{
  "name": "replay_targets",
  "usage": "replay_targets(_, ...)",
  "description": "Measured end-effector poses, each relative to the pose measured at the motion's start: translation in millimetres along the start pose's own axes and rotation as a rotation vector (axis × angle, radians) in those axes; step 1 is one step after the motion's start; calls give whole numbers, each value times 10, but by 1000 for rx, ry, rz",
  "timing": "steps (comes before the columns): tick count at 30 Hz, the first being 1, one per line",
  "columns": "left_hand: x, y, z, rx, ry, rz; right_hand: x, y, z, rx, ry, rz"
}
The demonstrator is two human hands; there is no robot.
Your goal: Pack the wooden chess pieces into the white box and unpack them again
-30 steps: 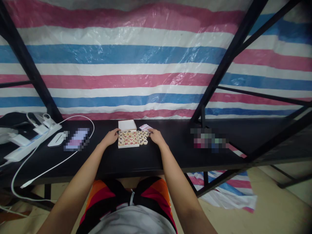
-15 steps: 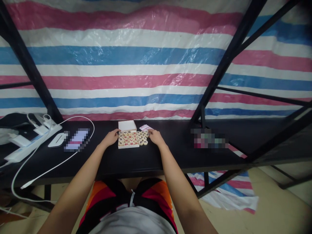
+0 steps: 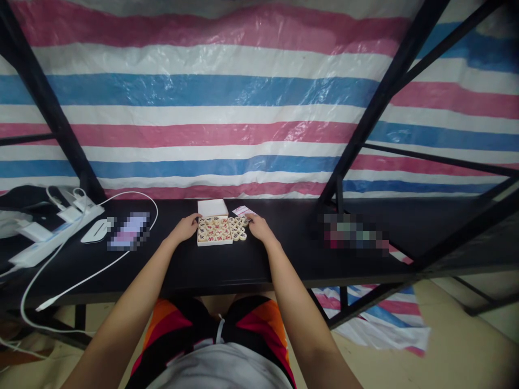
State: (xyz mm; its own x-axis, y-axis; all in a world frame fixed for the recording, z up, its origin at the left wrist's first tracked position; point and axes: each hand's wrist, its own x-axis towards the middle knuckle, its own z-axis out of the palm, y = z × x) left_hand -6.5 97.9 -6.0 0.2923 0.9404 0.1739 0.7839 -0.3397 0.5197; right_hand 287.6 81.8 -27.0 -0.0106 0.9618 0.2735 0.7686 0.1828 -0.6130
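Note:
A shallow white box (image 3: 214, 243) on the black table holds rows of round Chinese chess pieces (image 3: 214, 229) marked with red and black characters. My left hand (image 3: 186, 227) has its fingers closed at the box's far left corner. Right of the box, several loose chess pieces (image 3: 239, 236) with black characters lie in a cluster against its side. The fingertips of my right hand (image 3: 259, 227) are bent together over the far right piece of that cluster; what lies under them is partly hidden. Behind the box lies its white lid (image 3: 212, 207).
A pink-and-white card (image 3: 242, 210) lies behind the loose pieces. Leftward are a blurred phone (image 3: 130, 231), a white flat device (image 3: 95, 231), a power strip (image 3: 52, 237) and a white cable (image 3: 87, 276). A blurred item (image 3: 354, 235) sits at right beside a black metal post (image 3: 375, 113).
The view has shifted very slightly. Both hands stay at the box and the loose pieces, with no clear movement of the pieces.

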Motion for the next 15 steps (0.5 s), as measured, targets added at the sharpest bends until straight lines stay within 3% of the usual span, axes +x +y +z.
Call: replay_targets(15,-11,8,-10,-9,-5,13,14,21,23,-24,-7,-10)
